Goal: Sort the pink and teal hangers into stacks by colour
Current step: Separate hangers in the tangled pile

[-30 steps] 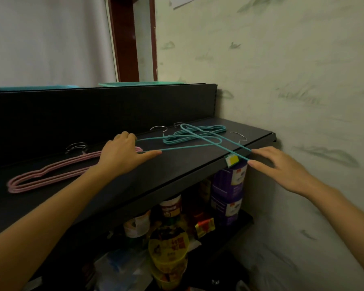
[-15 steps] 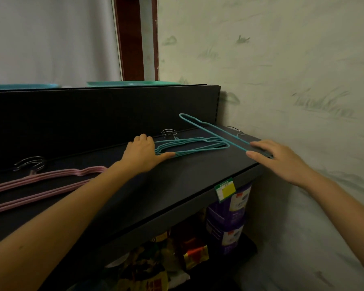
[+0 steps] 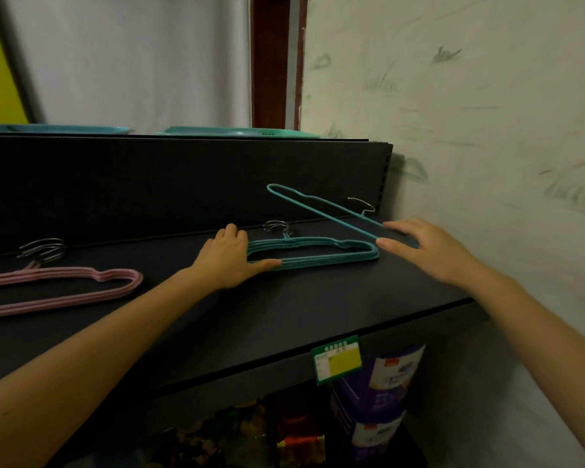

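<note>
**Q:** What is each grip doing?

**A:** The right grip (image 3: 433,255) pinches the near end of a single teal hanger (image 3: 321,213) between thumb and fingers. That hanger slants up and away to the left, with its far end off the shelf (image 3: 284,319) and its wire hook (image 3: 362,205) toward the back. The left grip (image 3: 228,260) holds the left end of the teal stack (image 3: 331,261). Its fingers bend over the top and its thumb lies straight along the front bar.

**Q:** Where is the teal stack?

**A:** It lies flat on the black shelf between the two grips. Its right end sits just under the slanting hanger and beside the right thumb.

**Q:** And the pink ones?

**A:** The pink stack (image 3: 65,274) lies flat, well to the left of the left grip, with its metal hooks (image 3: 44,251) pointing to the rear.

**Q:** What crowds the space?

**A:** A dark back panel (image 3: 183,184) rises just behind both stacks, and teal trays (image 3: 237,131) rest along its top. A pale wall (image 3: 487,130) stands close to the right of the right grip. Below the shelf edge hangs a green and yellow label (image 3: 338,361) above purple cartons (image 3: 385,383).
</note>
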